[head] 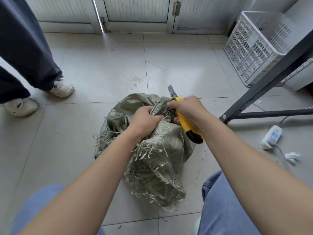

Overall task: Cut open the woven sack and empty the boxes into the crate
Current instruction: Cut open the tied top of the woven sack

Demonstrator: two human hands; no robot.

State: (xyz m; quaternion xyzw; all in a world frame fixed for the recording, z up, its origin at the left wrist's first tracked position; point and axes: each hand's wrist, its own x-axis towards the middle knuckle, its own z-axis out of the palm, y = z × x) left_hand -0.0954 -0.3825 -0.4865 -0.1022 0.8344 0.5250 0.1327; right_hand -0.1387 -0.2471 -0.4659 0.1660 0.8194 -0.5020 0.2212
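Observation:
A grey-green woven sack lies crumpled on the tiled floor between my knees, its cut edges frayed into loose strips. My left hand clutches a bunched fold at the sack's top. My right hand grips a yellow and black utility knife, its blade pointing away from me past the sack's top; the fingertips also pinch the gathered fabric. The white lattice crate stands at the back right, against the wall. No boxes show; the sack hides its contents.
Another person's legs and white shoes stand at the left. A dark metal table frame slants across the right. A white power strip with cable and paper scraps lie on the floor at right. Doors close off the back.

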